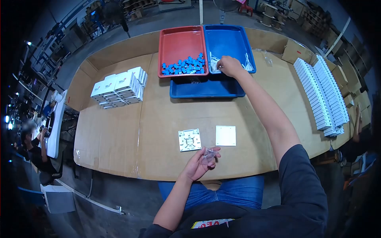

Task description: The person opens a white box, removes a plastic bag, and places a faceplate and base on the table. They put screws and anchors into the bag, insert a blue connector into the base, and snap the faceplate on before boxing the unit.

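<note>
My left hand (198, 164) is at the table's near edge, its fingers closed around a small clear plastic bag (209, 156). Just beyond it lies an open white square box (189, 140) with a moulded, patterned inside. A flat white square cover (225, 136) rests to its right. My right hand (230, 66) reaches into the blue tray (226, 37), over small white pieces and clear packets (248, 63) at its near end. Those fingertips are pinched together, and what is between them is hidden.
Beside the blue tray stands a red tray (182, 37) holding many blue parts (184, 66). Another blue tray (206, 90) sits in front of both. White boxes (121, 87) are stacked at left, and long rows of white units (319, 95) stand at right. Other people (37, 148) sit nearby.
</note>
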`<state>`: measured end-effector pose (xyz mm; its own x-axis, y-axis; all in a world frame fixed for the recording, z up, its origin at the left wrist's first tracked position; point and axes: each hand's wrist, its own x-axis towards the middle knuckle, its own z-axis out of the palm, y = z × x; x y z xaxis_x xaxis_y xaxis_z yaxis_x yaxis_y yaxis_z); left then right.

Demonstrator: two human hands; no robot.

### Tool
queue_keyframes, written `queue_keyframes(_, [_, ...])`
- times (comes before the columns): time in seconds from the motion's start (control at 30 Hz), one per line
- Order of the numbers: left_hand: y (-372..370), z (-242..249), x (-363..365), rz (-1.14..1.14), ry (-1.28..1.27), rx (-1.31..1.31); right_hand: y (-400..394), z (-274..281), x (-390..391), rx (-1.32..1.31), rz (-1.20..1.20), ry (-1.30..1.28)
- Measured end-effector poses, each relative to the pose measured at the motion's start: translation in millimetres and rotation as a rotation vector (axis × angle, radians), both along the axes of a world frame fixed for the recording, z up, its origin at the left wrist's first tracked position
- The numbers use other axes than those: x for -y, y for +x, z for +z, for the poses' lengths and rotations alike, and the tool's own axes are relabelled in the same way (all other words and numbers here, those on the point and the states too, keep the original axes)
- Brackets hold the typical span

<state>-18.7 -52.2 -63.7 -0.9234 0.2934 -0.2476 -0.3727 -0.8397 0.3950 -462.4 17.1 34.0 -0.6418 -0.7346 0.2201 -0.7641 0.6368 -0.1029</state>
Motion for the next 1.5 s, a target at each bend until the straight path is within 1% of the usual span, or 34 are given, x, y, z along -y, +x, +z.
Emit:
queue_keyframes(0.1, [-1,2,0,0.013,0.021,-0.012,-5,2,2,-0.012,0.076,0.044])
queue_keyframes(0.2, [-1,2,0,0.014,0.032,-0.021,-9,12,3,-0.006,0.114,0.142])
queue_keyframes(0.4, [-2,-4,0,0.030,0.066,-0.028,-17,12,5,-0.002,0.150,0.183])
queue_keyframes(0.5, [-3,-1,-1,0.033,0.092,-0.021,-23,12,7,0.116,0.112,0.171])
queue_keyframes(0.7, [-3,4,-2,0.036,0.058,0.005,-15,12,10,0.038,0.047,0.135])
queue_keyframes(0.9, [-3,1,-2,0.038,0.073,-0.008,-21,18,12,0.037,0.047,0.206])
queue_keyframes(1.0, [-3,0,-1,0.040,0.075,-0.006,-21,26,13,0.072,0.057,0.278])
queue_keyframes(1.2, [-2,3,-2,0.045,0.059,0.002,-22,33,14,0.152,0.017,0.302])
queue_keyframes(1.3, [-1,0,-1,0.044,0.075,-0.013,-38,15,7,0.176,0.055,0.138])
queue_keyframes(1.4, [-1,1,-1,0.043,0.098,-0.044,-39,7,0,0.293,0.065,-0.387])
queue_keyframes(1.5, [-1,-3,-1,0.041,0.084,-0.023,-9,27,-9,0.589,0.056,-0.710])
